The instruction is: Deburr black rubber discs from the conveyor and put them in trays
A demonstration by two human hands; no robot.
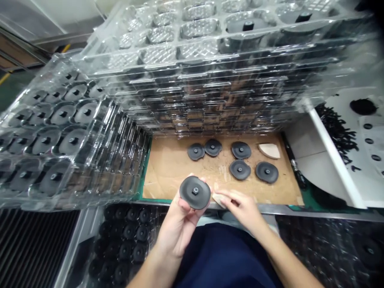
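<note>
My left hand (180, 224) is closed round a dark grey rounded disc (188, 197) with a small hollow stub at its centre, held up above the bench's front edge. Just to the right, my right hand (241, 206) pinches a small pale cream pad (220, 199) close to the disc's edge. Whether the pad touches the disc I cannot tell. Several like discs lie stub up on the brown cardboard (168, 168), among them one disc (271, 173) at the right and another disc (192, 152) at the left. A second cream pad (269, 151) rests near the cardboard's back right corner.
Tall stacks of clear plastic trays (210, 86) wall off the back, and more stacked trays (102, 160) full of discs stand at the left. To the right are a dark pen-like tool (295, 166), a white divider (333, 148) and a heap of small black parts (337, 128).
</note>
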